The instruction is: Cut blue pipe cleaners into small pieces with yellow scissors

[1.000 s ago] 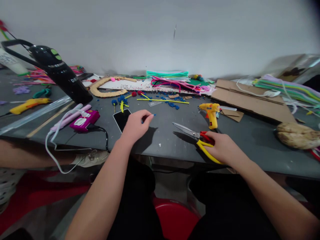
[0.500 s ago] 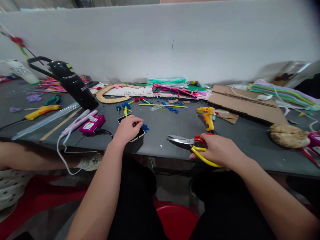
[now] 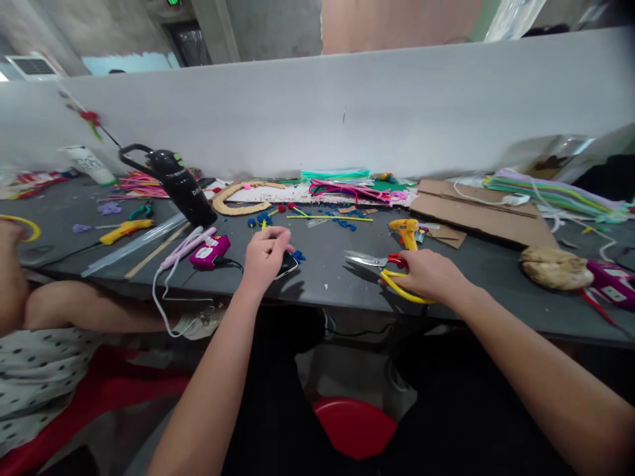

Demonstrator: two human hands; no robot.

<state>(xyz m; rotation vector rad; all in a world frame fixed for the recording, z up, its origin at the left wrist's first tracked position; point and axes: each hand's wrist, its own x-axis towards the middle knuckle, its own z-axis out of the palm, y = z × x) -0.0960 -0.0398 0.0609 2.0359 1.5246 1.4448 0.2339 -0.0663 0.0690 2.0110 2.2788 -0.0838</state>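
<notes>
My right hand (image 3: 432, 274) holds a pair of scissors (image 3: 370, 260) with one red and one yellow handle, its blades pointing left just above the table. My left hand (image 3: 268, 254) is over a phone (image 3: 288, 266) lying near the table's front edge. Its fingers are curled together, and whatever may be between them is hidden. Blue fuzzy bits (image 3: 298, 256) lie just right of the phone. Behind the left hand are blue fuzzy pieces (image 3: 264, 219) with a yellow stem. A yellow pipe cleaner (image 3: 330, 217) lies farther back. Beyond the scissors stands a yellow glue gun (image 3: 407, 231).
A black bottle (image 3: 183, 192) and a purple box with a cable (image 3: 210, 252) stand to the left. Cardboard (image 3: 481, 208) and pipe cleaner bundles (image 3: 555, 192) lie right. A white partition (image 3: 238, 119) closes the back. Another person's hand (image 3: 10, 244) is at the far left.
The camera has tilted up and turned slightly left. My left hand has shifted a little over the phone, covering more of it. Another person's hand with something yellow has come into view.
</notes>
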